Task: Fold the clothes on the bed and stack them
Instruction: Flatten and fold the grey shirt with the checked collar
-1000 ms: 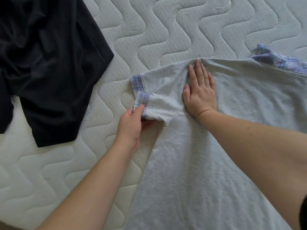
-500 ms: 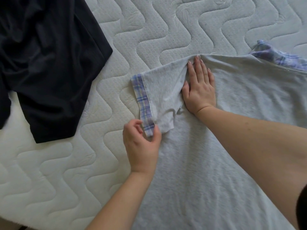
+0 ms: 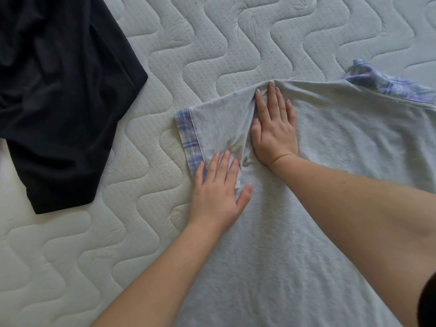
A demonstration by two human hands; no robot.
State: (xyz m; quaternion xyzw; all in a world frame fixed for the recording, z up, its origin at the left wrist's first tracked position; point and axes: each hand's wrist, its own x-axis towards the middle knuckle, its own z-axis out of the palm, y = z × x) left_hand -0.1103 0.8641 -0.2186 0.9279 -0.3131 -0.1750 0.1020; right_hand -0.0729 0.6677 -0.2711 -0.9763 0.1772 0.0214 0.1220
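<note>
Both hands flat, nothing grasped. Left hand (image 3: 218, 187) lies palm down with fingers straight on the lower corner of the sleeve (image 3: 217, 128), fingertips on the grey fabric, little finger at the bottom end of the plaid cuff (image 3: 188, 138). Right hand (image 3: 274, 131) is also palm down, fingers straight and together, pressing the grey shirt (image 3: 295, 244) just right of the sleeve seam, fingertips at the shoulder edge. Sleeve lies spread flat, pointing left, cuff running top to bottom along its left end. Shirt lies spread over the mattress (image 3: 236, 43), filling the lower right; plaid collar (image 3: 387, 83) at the upper right edge. Black garment (image 3: 59, 90) lies crumpled at upper left, well apart from the shirt
</note>
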